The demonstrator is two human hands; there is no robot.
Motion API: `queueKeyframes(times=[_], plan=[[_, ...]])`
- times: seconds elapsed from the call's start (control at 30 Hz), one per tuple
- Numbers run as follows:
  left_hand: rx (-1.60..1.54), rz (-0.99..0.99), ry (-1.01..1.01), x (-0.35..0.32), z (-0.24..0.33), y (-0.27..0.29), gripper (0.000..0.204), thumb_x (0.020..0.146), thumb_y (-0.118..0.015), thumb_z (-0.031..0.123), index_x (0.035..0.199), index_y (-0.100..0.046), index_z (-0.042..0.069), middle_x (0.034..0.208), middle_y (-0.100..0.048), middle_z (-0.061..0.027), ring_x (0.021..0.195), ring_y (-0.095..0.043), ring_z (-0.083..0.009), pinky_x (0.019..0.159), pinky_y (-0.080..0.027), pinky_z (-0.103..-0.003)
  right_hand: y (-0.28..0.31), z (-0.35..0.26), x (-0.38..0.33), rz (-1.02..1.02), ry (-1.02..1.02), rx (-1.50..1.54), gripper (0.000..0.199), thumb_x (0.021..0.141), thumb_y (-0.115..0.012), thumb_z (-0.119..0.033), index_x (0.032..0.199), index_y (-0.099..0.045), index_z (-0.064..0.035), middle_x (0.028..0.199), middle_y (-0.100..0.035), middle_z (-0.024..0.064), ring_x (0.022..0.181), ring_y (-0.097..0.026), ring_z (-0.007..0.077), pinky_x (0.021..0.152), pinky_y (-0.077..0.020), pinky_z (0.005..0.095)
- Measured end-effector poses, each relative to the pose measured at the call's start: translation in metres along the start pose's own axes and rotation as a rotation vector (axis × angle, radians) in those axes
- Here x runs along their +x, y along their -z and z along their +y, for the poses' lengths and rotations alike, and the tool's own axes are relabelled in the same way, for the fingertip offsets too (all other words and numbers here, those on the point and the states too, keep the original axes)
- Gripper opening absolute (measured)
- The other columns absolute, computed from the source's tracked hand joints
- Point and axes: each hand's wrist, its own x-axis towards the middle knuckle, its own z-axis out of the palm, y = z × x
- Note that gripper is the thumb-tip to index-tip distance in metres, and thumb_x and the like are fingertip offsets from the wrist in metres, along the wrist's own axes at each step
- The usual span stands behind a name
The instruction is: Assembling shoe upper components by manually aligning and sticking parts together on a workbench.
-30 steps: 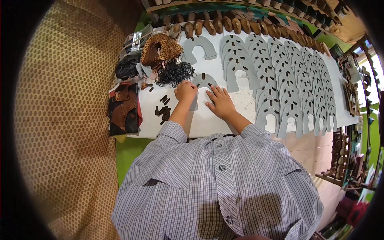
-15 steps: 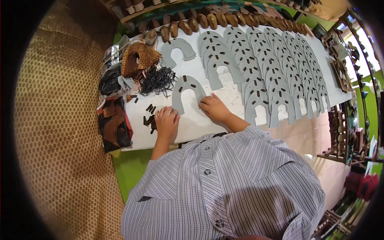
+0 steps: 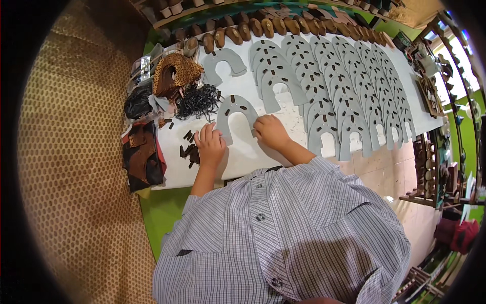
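Touches a grey U-shaped piece (image 3: 236,108) near the worktop's (image 3: 177,172) front edge, with left hand (image 3: 210,144) loosely spread by one leg, right hand (image 3: 272,133) bent over the other; cannot tell whether the right grips. Outward: dark strips (image 3: 191,153) toward the front-left corner, overlapping grey pieces (image 3: 331,83) rightward, brown shoe-shaped forms (image 3: 253,28) along the back edge; beyond, patterned curtain (image 3: 76,177) left.

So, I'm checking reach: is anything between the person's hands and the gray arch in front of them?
Nothing visible stands between. The right hand is at the right leg of the gray arch; the left hand is beside its left leg, contact unclear. The loose dark strips lie left of the left hand, not between.
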Motion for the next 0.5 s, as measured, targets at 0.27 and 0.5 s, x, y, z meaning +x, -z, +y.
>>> queueKeyframes(times=[0.27,0.5], plan=[[-0.152,0.087,-0.081,0.070,0.044,0.060,0.009,0.074,-0.064,0.017,0.079,-0.060,0.010,0.111,-0.056,-0.0035,0.113,-0.045,-0.0266,0.097,-0.026,-0.048,0.089,0.028,0.019,0.089,-0.066,0.068,0.014,0.072,-0.058,-0.013,0.082,-0.065,-0.0069,0.083,-0.063,0.0088,0.081,-0.060,0.0277,0.070,-0.0473,0.0388],[-0.232,0.148,-0.182,0.140,0.072,0.060,0.011,0.074,-0.067,0.020,0.078,-0.062,0.010,0.105,-0.059,-0.0010,0.108,-0.048,-0.0234,0.094,-0.030,-0.043,0.147,0.062,0.034,0.228,-0.216,0.039,0.015,0.077,-0.059,-0.013,0.088,-0.066,-0.0076,0.090,-0.064,0.0083,0.083,-0.060,0.0277,0.072,-0.0479,0.0362]])
